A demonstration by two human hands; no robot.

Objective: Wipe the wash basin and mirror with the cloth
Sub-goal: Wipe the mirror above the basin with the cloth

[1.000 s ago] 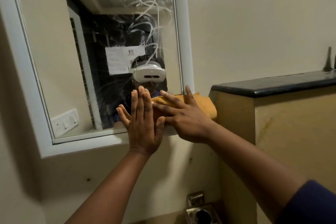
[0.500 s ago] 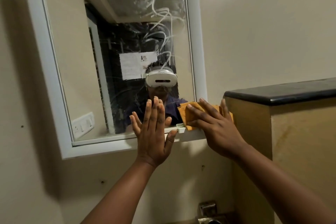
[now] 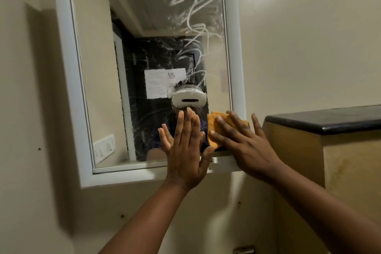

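A white-framed mirror (image 3: 127, 64) hangs on the beige wall, its glass streaked with white smears at the upper right. My right hand (image 3: 245, 146) presses a folded orange cloth (image 3: 214, 128) flat against the mirror's lower right corner, fingers spread over it. My left hand (image 3: 185, 150) lies flat and open on the glass just left of the cloth, its palm over the lower frame. The wash basin is out of view.
A beige partition with a black stone top (image 3: 329, 119) stands close on the right, next to the mirror frame. A metal fitting (image 3: 244, 250) shows at the bottom edge. Small holes dot the wall below the mirror.
The view has tilted up, showing more of the mirror. My right hand and the cloth stay in the lower right corner of the glass, now a little higher. My left hand stays flat beside it.
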